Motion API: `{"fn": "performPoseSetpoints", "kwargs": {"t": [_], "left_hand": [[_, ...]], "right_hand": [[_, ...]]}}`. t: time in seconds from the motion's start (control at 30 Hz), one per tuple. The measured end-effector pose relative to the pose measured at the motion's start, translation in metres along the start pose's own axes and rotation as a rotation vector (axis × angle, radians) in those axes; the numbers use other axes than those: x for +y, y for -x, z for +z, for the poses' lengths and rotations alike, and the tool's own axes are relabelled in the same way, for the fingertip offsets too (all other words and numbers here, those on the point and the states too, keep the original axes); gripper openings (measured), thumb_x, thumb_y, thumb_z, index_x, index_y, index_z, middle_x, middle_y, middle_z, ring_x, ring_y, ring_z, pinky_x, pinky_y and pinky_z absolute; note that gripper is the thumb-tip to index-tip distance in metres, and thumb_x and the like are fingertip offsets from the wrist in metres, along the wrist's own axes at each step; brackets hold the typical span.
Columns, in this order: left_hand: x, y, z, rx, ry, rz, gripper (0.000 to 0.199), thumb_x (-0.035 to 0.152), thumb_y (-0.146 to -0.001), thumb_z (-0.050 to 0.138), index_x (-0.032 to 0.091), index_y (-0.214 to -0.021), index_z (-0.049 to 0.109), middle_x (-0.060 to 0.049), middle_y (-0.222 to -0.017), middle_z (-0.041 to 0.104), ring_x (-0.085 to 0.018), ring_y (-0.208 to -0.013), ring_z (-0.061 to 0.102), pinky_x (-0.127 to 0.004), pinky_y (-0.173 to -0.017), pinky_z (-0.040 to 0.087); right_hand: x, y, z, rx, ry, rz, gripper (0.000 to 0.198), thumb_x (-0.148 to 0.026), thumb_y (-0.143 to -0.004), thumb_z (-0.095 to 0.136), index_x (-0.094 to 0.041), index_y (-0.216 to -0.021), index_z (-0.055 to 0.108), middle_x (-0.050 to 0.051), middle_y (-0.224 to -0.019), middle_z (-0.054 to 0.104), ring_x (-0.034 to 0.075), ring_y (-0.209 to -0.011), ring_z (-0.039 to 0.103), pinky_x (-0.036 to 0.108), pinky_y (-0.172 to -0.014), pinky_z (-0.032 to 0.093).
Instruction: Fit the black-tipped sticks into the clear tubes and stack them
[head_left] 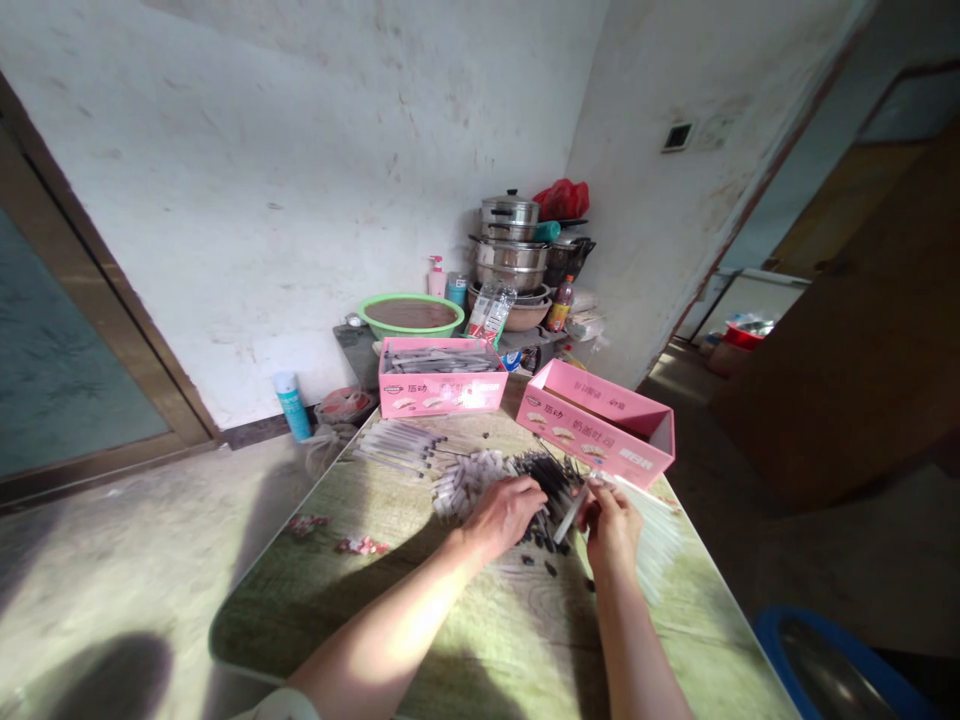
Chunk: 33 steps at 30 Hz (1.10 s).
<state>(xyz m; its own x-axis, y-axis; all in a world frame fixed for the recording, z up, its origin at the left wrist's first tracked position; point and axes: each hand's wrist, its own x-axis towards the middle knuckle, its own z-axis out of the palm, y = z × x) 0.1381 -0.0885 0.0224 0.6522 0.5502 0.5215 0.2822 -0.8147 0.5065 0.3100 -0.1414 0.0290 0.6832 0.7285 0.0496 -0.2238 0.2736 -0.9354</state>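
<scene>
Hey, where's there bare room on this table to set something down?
The tabletop looks bare between your left forearm and its left edge, nearer you than the pink patches; also between left and right forearm, nearer than the loose black bits. It's crowded around your left hand and right hand: black pile, white pieces, pale tubes. Pink boxes stand behind.

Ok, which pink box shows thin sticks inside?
The left pink box, in front of the green-rimmed basin: thin sticks fill it; none show in the right pink box.

Pink boxes [442,395] with black and white lettering; black rods [551,478], whitish caps [466,480], translucent white tubes [660,550] — and the worktop [345,620], yellowish green with brownish wood grain
</scene>
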Motion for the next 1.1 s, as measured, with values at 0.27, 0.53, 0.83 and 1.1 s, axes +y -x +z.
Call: {"fn": "performPoseSetpoints", "kwargs": {"t": [0.27, 0.53, 0.83, 1.1], "left_hand": [[-0.019, -0.002, -0.026, 0.595, 0.795, -0.456, 0.020, 0.035, -0.082, 0.075, 0.016, -0.086, 0.070, -0.003, -0.077, 0.072, -0.017, -0.071, 0.069, -0.027, -0.067, 0.055], [-0.025, 0.001, -0.035, 0.761, 1.183, -0.597, 0.040, 0.038, -0.062, 0.091, 0.015, -0.085, 0.067, 0.000, -0.072, 0.069, -0.016, -0.065, 0.070, -0.023, -0.060, 0.052], [-0.018, 0.001, -0.035, 0.748, 1.220, -0.602, 0.044, 0.038, -0.060, 0.093, 0.014, -0.084, 0.067, 0.000, -0.071, 0.069, -0.016, -0.064, 0.070, -0.024, -0.060, 0.053], [-0.019, 0.001, -0.033, 0.723, 1.233, -0.624, 0.044, 0.038, -0.058, 0.094, 0.014, -0.081, 0.067, -0.002, -0.068, 0.071, -0.018, -0.066, 0.073, -0.027, -0.066, 0.058]], "right_hand": [[0.001, -0.002, -0.001, -0.096, -0.193, 0.142, 0.027, -0.032, -0.063, 0.086, -0.017, -0.076, 0.068, 0.004, -0.068, 0.075, 0.013, -0.048, 0.063, 0.021, -0.040, 0.050], [0.008, -0.011, -0.008, 0.071, -0.344, 0.149, 0.028, -0.024, -0.056, 0.088, -0.017, -0.072, 0.067, -0.001, -0.060, 0.071, 0.016, -0.053, 0.072, 0.022, -0.049, 0.062], [0.011, -0.010, -0.007, 0.053, -0.357, 0.153, 0.029, -0.023, -0.058, 0.087, -0.018, -0.069, 0.061, -0.001, -0.063, 0.072, 0.016, -0.053, 0.072, 0.023, -0.050, 0.063], [0.008, -0.011, -0.006, 0.135, -0.404, 0.190, 0.028, -0.015, -0.057, 0.083, -0.019, -0.068, 0.059, -0.001, -0.062, 0.072, 0.019, -0.056, 0.075, 0.027, -0.055, 0.065]]}}
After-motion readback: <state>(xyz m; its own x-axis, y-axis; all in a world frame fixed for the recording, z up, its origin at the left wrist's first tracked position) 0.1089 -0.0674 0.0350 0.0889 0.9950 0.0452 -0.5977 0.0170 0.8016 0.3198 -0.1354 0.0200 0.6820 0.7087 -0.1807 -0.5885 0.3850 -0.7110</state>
